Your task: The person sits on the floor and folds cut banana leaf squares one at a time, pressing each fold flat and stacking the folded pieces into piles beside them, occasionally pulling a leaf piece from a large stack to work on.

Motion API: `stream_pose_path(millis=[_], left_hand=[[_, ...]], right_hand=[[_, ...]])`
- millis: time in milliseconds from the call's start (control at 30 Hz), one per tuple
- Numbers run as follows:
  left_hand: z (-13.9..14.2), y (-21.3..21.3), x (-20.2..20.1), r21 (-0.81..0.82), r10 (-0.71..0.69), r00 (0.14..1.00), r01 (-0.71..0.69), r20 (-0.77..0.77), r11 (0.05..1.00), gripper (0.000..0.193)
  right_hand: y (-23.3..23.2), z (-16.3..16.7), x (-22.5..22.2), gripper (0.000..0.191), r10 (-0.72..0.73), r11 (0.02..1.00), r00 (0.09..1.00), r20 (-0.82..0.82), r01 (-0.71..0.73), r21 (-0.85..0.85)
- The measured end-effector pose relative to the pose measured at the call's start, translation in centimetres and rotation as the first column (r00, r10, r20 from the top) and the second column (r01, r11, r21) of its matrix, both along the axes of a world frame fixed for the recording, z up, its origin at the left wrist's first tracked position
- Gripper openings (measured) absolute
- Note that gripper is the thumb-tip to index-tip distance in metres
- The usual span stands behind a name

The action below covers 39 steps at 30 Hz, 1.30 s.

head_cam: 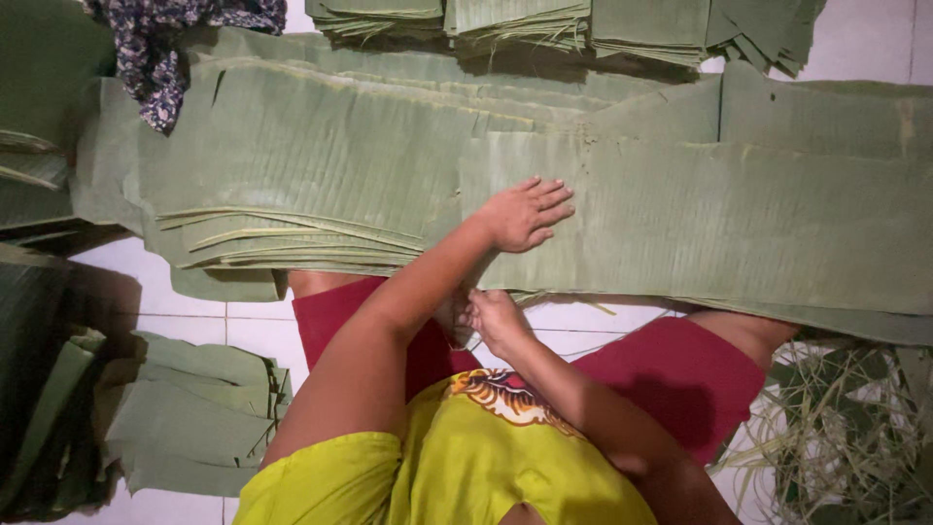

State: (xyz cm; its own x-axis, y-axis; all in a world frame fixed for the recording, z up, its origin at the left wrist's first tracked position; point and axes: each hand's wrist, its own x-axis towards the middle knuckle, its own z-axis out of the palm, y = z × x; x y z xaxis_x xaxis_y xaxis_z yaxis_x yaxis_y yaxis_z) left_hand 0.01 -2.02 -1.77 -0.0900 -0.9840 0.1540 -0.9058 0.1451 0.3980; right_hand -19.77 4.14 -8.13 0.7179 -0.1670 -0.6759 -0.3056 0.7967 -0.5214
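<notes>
On ribbed banana leaves (pixel 680 214), left hand (pixel 525 214) lies spread flat; right hand (pixel 494 319) pinches their edge.

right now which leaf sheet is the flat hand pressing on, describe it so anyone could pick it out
Across the white tiled floor lies a long spread of green banana-leaf sheets. The left hand lies flat on the top sheet, right of the middle. It alone lies uncovered, its near edge over the red-clad lap.

Left hand (pixel 525 214) flat on banana leaf stack (pixel 680 224); right hand (pixel 496 321) at its near edge.
</notes>
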Motion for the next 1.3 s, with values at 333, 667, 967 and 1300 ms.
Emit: stream_pose_path(millis=[333, 667, 967, 1300], left_hand=[[-0.6, 0.0, 0.3, 0.049, -0.032, 0.999, 0.031, 0.01, 0.998, 0.06], [0.1, -0.4, 0.1, 0.058, -0.017, 0.999, 0.019, -0.029, 0.998, 0.059], [2.5, 0.7, -3.0, -0.18, -0.137, 0.991, 0.133, -0.008, 0.975, 0.035], [3.5, 1.4, -3.2, -0.125, 0.061, 0.998, -0.058, 0.018, 0.991, 0.071]], right_hand=[[-1.6, 2.2, -2.7, 0.028, 0.544, 0.586, 0.776, -0.32, -0.624, -0.517], [-12.7, 8.9, -22.3, 0.031, 0.686, -0.35, 0.105, -0.72, -0.82, -0.453], [-16.4, 5.3, -12.4, 0.017, -0.415, 0.898, 0.892, -0.179, 0.369, -0.24], [-25.7, 17.7, -15.8, 0.013, -0.73, 0.496, 0.682, -0.046, 0.482, -0.722]])
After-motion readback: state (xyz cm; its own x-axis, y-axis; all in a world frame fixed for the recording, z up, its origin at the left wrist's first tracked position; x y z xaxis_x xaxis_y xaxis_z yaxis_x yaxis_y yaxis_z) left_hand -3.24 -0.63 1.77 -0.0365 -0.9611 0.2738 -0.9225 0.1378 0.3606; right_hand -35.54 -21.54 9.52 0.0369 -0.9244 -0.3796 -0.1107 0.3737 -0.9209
